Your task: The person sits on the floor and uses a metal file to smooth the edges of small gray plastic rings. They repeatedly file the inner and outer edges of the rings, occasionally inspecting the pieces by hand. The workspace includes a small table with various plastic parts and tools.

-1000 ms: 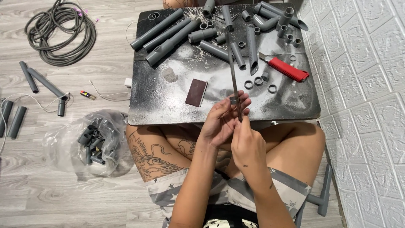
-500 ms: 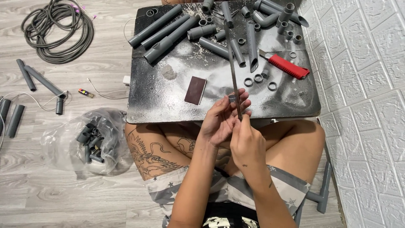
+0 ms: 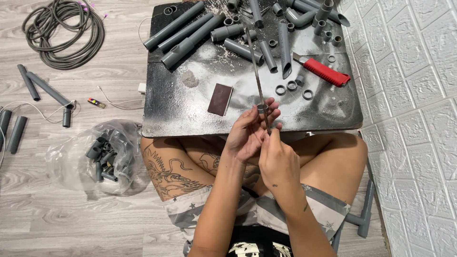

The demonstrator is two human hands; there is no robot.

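Head view: a small grey ring [image 3: 262,108] is pinched in the fingertips of the left hand [image 3: 250,133], threaded on a thin metal blade [image 3: 257,76]. The blade's near end is clasped in the closed grip of the right hand [image 3: 278,159], just above the near edge of the black tabletop [image 3: 190,109]. A red-handled saw [image 3: 325,72] is seen far right, grey pipes [image 3: 185,33] beyond.
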